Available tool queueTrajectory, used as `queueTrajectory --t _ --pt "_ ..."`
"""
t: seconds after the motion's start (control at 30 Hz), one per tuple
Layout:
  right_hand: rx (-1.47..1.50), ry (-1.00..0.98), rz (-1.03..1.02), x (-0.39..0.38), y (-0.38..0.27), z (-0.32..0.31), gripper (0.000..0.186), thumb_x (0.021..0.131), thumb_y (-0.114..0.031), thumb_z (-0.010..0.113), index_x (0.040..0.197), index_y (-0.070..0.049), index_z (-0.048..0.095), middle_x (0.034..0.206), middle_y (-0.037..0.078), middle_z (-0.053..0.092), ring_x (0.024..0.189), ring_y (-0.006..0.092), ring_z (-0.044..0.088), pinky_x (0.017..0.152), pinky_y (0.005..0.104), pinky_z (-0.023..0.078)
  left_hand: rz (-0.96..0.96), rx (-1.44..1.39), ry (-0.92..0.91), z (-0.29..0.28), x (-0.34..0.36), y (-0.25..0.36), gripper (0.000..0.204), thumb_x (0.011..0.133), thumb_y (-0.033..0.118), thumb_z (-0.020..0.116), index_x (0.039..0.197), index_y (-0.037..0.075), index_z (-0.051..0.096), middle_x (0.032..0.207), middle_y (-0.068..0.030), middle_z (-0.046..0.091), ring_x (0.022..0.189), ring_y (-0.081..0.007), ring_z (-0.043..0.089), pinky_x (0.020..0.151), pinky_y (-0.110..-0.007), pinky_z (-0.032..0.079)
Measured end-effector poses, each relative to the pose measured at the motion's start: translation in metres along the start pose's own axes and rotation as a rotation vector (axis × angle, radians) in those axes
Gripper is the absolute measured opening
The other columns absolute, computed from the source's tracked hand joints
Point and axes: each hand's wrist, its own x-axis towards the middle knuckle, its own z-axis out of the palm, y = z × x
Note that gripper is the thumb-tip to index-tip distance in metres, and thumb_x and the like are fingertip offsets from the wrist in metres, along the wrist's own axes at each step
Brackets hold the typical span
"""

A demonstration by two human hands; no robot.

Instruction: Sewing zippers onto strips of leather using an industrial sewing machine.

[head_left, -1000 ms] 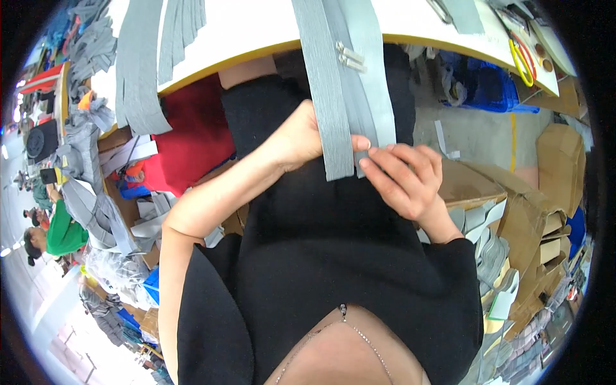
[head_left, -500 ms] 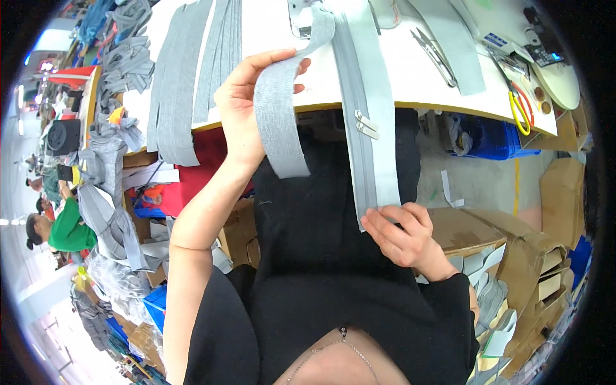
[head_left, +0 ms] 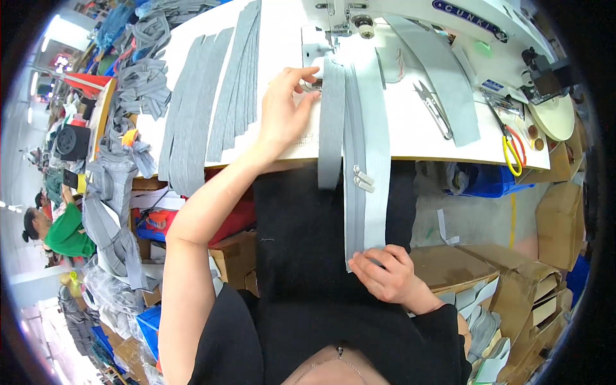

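Zipper [head_left: 355,221] with two metal pulls [head_left: 364,179] runs lengthwise toward the person, from under the sewing machine [head_left: 410,14] at the far end, over the front edge of the white table [head_left: 420,149], down to the lap. Its long axis is nearly straight away from the body, and a pale strip [head_left: 377,208] lies along its right side; whether the two are stitched together cannot be told. The right hand [head_left: 385,274] is the nearer one, fingers closed in a pinch on the near end of both. The left hand [head_left: 287,114] is farther up, left of the zipper and close to the machine, thumb and fingers parted and holding nothing that shows; a grey strip [head_left: 330,138] lies between it and the zipper, and whether the fingertips touch that strip is unclear. Left of this, more grey cloth strips [head_left: 192,122] are spread on the table; to the right lie small snips [head_left: 434,112] and yellow-and-red-handled scissors [head_left: 511,153]. As for writing, the machine's arm bears a dark blue plate [head_left: 470,16] with light capital letters, and a small blue label [head_left: 493,85] sits lower on its base, its print too fine to read.
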Motion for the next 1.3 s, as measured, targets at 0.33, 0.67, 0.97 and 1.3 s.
queueTrajectory --t 0.33,0.67,0.97,1.3 --pt "0.054 -0.055 0.01 0.002 0.008 0.004 0.008 0.084 -0.011 0.079 0.092 -0.009 0.078 0.102 0.0 0.071 0.096 0.0162 0.067 0.086 0.0334 0.049 0.163 -0.084 -0.125 0.007 0.043 -0.018 0.027 0.088 0.002 0.074 0.114 0.007 0.08 0.108 -0.0075 0.072 0.089 -0.0255 0.061 0.085 -0.036 0.051" --pt "0.157 -0.076 0.039 -0.001 0.013 0.015 0.011 0.083 -0.011 0.078 0.095 -0.011 0.079 0.104 -0.001 0.071 0.098 0.016 0.067 0.087 0.0331 0.049 -0.07 -0.257 -0.247 0.012 0.052 -0.016 0.029 0.087 -0.006 0.072 0.111 0.007 0.082 0.109 -0.007 0.069 0.1 -0.0168 0.065 0.087 -0.03 0.055" --pt "0.207 -0.099 0.029 0.004 0.017 0.025 0.01 0.087 -0.012 0.077 0.097 -0.012 0.079 0.105 -0.001 0.071 0.099 0.0155 0.067 0.087 0.0319 0.05 0.06 -0.168 -0.106 0.019 0.047 -0.014 0.027 0.088 -0.004 0.076 0.108 0.012 0.084 0.112 -0.0062 0.065 0.099 -0.0172 0.065 0.081 -0.029 0.056" --pt "0.261 -0.118 0.039 0.007 0.021 0.03 0.016 0.085 -0.013 0.078 0.102 -0.012 0.079 0.106 -0.001 0.071 0.099 0.0165 0.067 0.086 0.0329 0.05 -0.072 -0.323 -0.23 0.017 0.046 -0.014 0.029 0.089 -0.008 0.072 0.11 0.008 0.083 0.116 -0.0049 0.064 0.094 -0.0131 0.066 0.078 -0.025 0.055"
